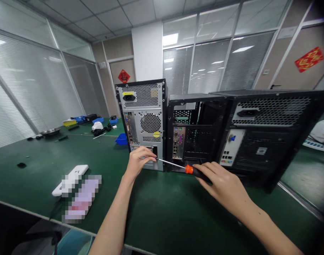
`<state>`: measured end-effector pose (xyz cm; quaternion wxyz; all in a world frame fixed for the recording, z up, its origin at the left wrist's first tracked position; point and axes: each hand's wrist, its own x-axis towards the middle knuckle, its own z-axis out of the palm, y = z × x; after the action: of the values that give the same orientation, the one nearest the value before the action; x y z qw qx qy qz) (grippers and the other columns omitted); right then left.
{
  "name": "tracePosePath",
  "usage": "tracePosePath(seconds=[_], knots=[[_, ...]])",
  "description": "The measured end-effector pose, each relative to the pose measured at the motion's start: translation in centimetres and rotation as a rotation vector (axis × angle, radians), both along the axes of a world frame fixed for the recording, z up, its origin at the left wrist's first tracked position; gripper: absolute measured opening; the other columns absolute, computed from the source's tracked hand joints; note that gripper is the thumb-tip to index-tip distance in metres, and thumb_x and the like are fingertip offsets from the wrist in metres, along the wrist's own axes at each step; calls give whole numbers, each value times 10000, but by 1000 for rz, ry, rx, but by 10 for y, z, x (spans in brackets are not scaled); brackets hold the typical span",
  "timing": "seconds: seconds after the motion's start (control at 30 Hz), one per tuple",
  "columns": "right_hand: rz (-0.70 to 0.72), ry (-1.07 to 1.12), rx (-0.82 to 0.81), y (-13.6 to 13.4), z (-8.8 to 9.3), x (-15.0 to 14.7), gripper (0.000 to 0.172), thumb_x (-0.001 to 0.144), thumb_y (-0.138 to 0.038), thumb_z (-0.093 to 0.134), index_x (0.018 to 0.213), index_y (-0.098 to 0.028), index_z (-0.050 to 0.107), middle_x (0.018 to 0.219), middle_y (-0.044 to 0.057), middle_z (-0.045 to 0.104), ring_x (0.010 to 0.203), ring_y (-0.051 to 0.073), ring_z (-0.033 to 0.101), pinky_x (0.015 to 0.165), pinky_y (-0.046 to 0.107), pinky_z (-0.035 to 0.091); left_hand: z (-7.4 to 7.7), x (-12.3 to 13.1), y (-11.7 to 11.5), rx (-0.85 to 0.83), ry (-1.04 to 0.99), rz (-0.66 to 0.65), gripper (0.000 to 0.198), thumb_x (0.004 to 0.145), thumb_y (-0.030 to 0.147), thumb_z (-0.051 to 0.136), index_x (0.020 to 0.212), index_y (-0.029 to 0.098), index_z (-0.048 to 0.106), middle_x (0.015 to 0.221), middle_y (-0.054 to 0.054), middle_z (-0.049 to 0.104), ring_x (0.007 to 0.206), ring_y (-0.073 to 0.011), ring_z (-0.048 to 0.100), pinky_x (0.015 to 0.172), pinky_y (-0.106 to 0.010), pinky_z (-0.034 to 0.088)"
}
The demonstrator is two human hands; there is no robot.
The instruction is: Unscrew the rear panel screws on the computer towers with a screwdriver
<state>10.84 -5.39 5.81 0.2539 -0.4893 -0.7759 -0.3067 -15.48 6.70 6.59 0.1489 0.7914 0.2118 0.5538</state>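
Note:
My right hand is wrapped round the black and orange handle of a screwdriver. The thin metal shaft points left, and its tip meets the fingertips of my left hand. Those fingers are pinched together in front of the expansion slots, low on the back of a silver computer case; whatever lies between them is too small to make out. The case stands upright with its rear panel, fan grille and power socket facing me. A dark opening shows just beside my left fingertips.
Two black computer cases, a middle one and a larger right one, stand close beside the silver one. On the left of the green table lie a white device and a blurred-out purple item. Blue bins stand behind.

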Motion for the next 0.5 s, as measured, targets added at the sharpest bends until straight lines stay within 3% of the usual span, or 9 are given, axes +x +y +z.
tracePosePath(seconds=[0.13,0.27,0.5], knots=[[-9,43,-31,0,2,-2,222,899,-239,421,1065,-172,553,885,48,610,781,181,577,612,281,469,-3,0,3,-24,41,2,53,717,244,700,721,200,729,706,-32,662,679,-121,587,631,-229,460],[32,147,-157,0,1,-8,179,882,-264,460,1024,-191,541,882,40,603,771,171,598,624,271,483,-2,0,4,-143,-57,-6,58,713,233,705,667,200,716,686,-22,675,685,-129,594,664,-241,467],[37,146,-374,-1,-1,-23,178,827,-281,552,983,-199,577,831,40,643,740,180,620,621,273,478,1,1,5,-372,-155,-33,27,657,209,711,646,184,715,670,-27,668,655,-126,590,576,-222,439]])
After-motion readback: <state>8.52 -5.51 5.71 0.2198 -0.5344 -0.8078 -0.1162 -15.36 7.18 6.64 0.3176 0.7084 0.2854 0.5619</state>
